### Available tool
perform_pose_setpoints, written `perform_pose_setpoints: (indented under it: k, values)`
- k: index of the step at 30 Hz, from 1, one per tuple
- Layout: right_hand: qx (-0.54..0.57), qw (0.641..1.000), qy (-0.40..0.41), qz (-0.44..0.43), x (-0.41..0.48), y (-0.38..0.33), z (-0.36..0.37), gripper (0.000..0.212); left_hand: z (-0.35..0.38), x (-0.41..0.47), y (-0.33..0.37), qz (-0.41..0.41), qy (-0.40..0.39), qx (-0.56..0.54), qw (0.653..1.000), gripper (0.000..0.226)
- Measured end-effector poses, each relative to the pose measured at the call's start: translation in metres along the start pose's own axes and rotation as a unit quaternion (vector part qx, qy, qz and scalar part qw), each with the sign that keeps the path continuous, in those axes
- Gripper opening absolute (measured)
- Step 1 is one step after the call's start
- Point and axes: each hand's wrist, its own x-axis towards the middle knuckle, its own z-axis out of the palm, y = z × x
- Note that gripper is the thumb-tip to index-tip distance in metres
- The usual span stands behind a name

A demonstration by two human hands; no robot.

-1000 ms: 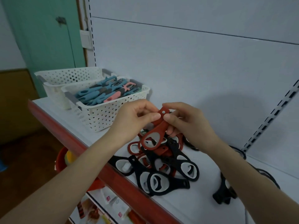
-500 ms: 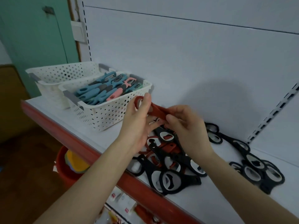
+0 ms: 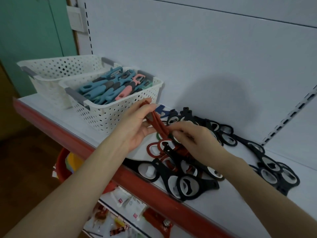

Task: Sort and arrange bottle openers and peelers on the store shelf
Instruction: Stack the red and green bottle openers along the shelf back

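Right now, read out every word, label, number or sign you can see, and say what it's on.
No text can be read.
Red labels on the white packets below the shelf: too blurred to read.
No print visible on the black bottle openers or peelers.

Peeler basket (image 3: 109,115) walls the left, opener pile (image 3: 188,182) fills the middle — bare shelf (image 3: 229,208) lies open near right.

No text can be read anywhere; the white packets (image 3: 132,203) below the shelf (image 3: 56,114) carry small red square marks, possibly brand labels, too small and blurred to make out.
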Motion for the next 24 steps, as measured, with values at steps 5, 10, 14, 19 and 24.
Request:
perform_pose_setpoints:
  k: [5, 10, 14, 19, 24]
  values:
    - [-0.177, 0.96, -0.214, 0.037, 0.002, 0.017, -0.021, 0.033, -0.015, 0.001, -0.001, -0.008, -0.024, -0.008, 1.0, 0.024]
    - [-0.249, 0.946, -0.188, 0.088, 0.007, 0.024, -0.022, 0.034, -0.022, 0.002, -0.005, -0.02, -0.022, -0.041, 0.999, 0.029]
    - [-0.251, 0.946, -0.191, 0.078, 0.004, 0.025, -0.018, 0.045, -0.026, 0.001, -0.008, -0.027, -0.032, -0.055, 0.998, 0.027]
    - [-0.25, 0.95, -0.17, 0.074, 0.003, 0.028, -0.015, 0.032, -0.026, 0.002, -0.011, -0.037, -0.039, -0.056, 0.997, 0.03]
    - [-0.265, 0.952, -0.147, 0.051, 0.009, 0.024, -0.013, 0.03, -0.024, 0.001, -0.012, -0.044, -0.049, -0.064, 0.996, 0.032]
